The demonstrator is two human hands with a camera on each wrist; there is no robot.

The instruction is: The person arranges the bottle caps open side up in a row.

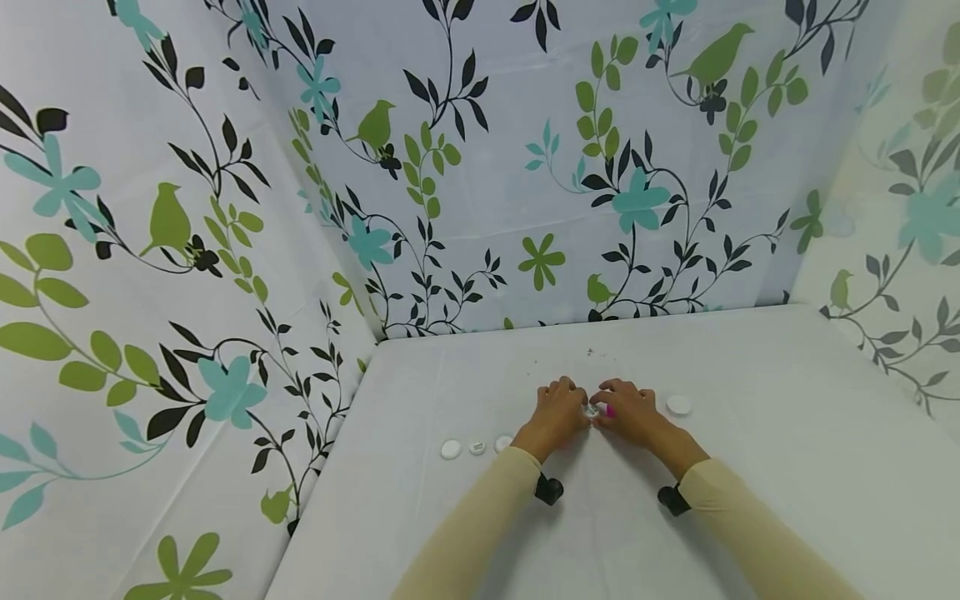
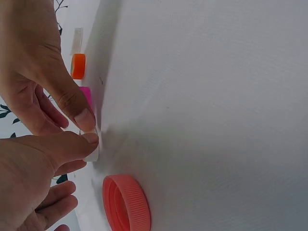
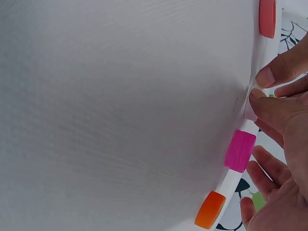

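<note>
Fingertips of left hand (image 1: 557, 408) and right hand (image 1: 628, 410) pinch what looks like a small white cap (image 2: 92, 148) on the counter (image 1: 750, 467); uneven pressure could flick it away.

Two hands meeting over a small white cap (image 2: 92, 150) on the white tabletop (image 2: 207, 106). Left hand (image 2: 33, 185) thumb pressing the cap's near side, right hand (image 2: 36, 72) thumb pinching from above. Red ribbed cap (image 2: 126, 202) lying open side up just below the white cap. Pink cap (image 2: 86, 96) just above the white cap, orange cap (image 2: 78, 66) farther up.
</note>
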